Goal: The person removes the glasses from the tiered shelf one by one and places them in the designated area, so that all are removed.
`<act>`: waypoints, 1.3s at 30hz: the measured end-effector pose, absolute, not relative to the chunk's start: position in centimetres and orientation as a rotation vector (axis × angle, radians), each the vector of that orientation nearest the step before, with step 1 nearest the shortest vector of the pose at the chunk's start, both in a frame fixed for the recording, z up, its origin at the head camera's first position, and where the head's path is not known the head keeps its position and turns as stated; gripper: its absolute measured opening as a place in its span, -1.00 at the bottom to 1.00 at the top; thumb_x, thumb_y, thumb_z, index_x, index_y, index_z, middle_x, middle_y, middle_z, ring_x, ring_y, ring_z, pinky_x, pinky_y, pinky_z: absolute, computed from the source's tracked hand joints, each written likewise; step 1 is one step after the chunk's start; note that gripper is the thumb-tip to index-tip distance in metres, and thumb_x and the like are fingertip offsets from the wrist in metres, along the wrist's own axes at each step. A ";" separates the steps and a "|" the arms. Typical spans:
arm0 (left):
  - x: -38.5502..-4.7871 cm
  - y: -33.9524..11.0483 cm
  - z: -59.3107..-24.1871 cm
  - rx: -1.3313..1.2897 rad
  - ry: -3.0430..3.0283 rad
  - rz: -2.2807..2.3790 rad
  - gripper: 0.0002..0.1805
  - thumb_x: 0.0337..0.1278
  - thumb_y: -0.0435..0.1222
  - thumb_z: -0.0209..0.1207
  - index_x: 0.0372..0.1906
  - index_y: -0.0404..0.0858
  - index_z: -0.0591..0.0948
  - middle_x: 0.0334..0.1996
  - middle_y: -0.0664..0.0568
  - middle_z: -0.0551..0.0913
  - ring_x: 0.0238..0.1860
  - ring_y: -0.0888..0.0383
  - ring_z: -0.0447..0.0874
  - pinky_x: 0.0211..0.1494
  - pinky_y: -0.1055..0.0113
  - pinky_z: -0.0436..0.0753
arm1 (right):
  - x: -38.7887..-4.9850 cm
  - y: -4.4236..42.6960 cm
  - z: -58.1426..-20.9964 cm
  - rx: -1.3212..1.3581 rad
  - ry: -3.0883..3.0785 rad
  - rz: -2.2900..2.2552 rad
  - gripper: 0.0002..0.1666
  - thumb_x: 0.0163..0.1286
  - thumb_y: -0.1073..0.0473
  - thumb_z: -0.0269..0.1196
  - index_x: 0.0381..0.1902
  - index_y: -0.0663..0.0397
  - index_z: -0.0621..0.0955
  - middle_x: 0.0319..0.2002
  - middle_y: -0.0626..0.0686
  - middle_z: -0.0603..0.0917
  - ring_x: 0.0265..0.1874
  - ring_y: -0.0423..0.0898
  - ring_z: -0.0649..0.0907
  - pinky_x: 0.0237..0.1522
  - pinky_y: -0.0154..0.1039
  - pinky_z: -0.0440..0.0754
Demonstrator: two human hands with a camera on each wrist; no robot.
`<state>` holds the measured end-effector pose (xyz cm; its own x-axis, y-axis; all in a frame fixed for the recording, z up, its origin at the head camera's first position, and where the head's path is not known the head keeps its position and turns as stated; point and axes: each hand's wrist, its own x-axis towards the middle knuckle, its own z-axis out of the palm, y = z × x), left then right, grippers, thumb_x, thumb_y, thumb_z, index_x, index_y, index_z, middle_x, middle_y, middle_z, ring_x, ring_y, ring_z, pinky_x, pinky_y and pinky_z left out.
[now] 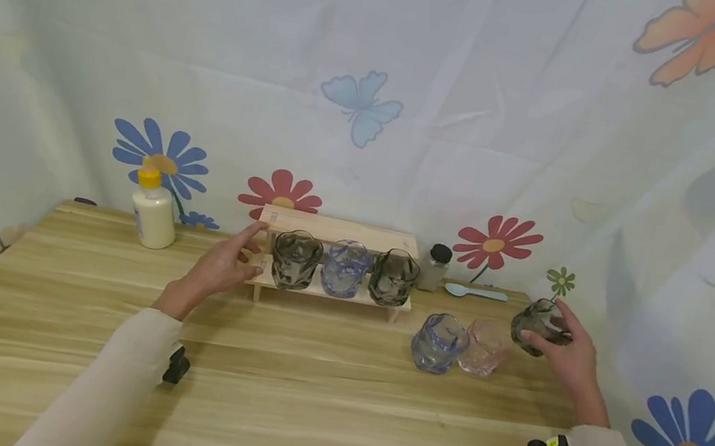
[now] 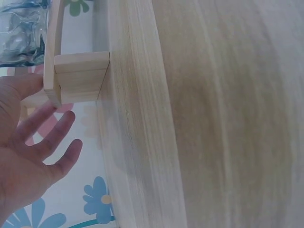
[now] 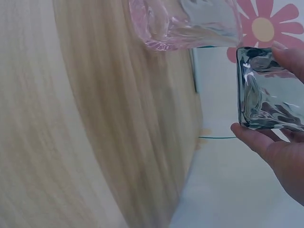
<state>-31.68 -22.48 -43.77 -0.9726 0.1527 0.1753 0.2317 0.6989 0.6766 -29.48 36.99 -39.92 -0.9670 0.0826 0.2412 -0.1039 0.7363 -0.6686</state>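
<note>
Right grip (image 1: 576, 357) clamped round 1 dark glass (image 1: 532, 317), off the bench (image 1: 328, 419) and right of the pink glass (image 1: 482, 351). From it, I read the wooden rack (image 1: 339, 229) leftward, nearer the left hand (image 1: 221, 266), whose spread fingers touch its left end.

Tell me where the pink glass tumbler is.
In the head view, the pink glass tumbler stands right of centre on the wooden tabletop, between a blue glass tumbler on its left and the grey glass tumbler in the right hand.
</note>
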 end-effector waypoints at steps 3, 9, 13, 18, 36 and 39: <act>-31.6 -22.5 -43.6 -0.315 -2.798 -1.131 -0.08 0.23 -0.34 0.30 0.58 0.02 0.06 0.16 -0.31 0.57 0.08 -0.29 0.64 -0.03 -0.08 0.69 | -29.6 37.2 -40.5 0.008 -2.700 1.056 0.06 0.29 0.05 0.42 0.57 0.15 0.11 0.29 0.54 0.39 0.21 0.42 0.45 0.14 0.23 0.48; -31.6 -22.6 -43.7 -0.310 -2.807 -1.133 -0.08 0.23 -0.33 0.30 0.58 0.01 0.05 0.17 -0.32 0.57 0.11 -0.31 0.62 0.00 -0.10 0.68 | -29.4 37.7 -42.1 0.034 -2.743 1.018 0.04 0.28 0.08 0.42 0.55 0.23 0.13 0.24 0.54 0.43 0.16 0.39 0.50 0.10 0.19 0.51; -31.5 -22.6 -43.6 -0.300 -2.810 -1.143 -0.07 0.24 -0.32 0.29 0.58 0.04 0.05 0.18 -0.31 0.57 0.14 -0.33 0.60 0.02 -0.12 0.67 | -29.2 37.8 -42.9 0.033 -2.780 1.016 0.05 0.26 0.10 0.44 0.54 0.26 0.14 0.22 0.55 0.43 0.18 0.42 0.47 0.15 0.28 0.46; -31.5 -22.6 -43.6 -0.307 -2.808 -1.141 -0.08 0.25 -0.32 0.29 0.58 0.04 0.04 0.18 -0.32 0.57 0.13 -0.33 0.60 0.00 -0.11 0.68 | -28.9 37.6 -43.3 0.037 -2.828 1.055 0.10 0.24 0.11 0.45 0.55 0.28 0.09 0.24 0.58 0.39 0.25 0.47 0.40 0.24 0.37 0.36; -31.7 -22.6 -44.0 -0.288 -2.821 -1.135 -0.07 0.26 -0.31 0.28 0.59 0.06 0.03 0.21 -0.31 0.55 0.15 -0.32 0.59 0.00 -0.09 0.69 | -29.5 37.5 -44.8 0.064 -2.878 1.052 0.12 0.20 0.17 0.47 0.54 0.28 0.09 0.27 0.61 0.37 0.29 0.51 0.37 0.27 0.39 0.35; -31.7 -22.6 -43.9 -0.288 -2.818 -1.137 -0.08 0.25 -0.33 0.28 0.59 0.06 0.04 0.20 -0.31 0.55 0.15 -0.31 0.60 0.00 -0.09 0.69 | -29.6 37.5 -44.7 0.072 -2.871 1.080 0.13 0.20 0.19 0.47 0.55 0.28 0.08 0.28 0.61 0.36 0.29 0.50 0.37 0.27 0.37 0.35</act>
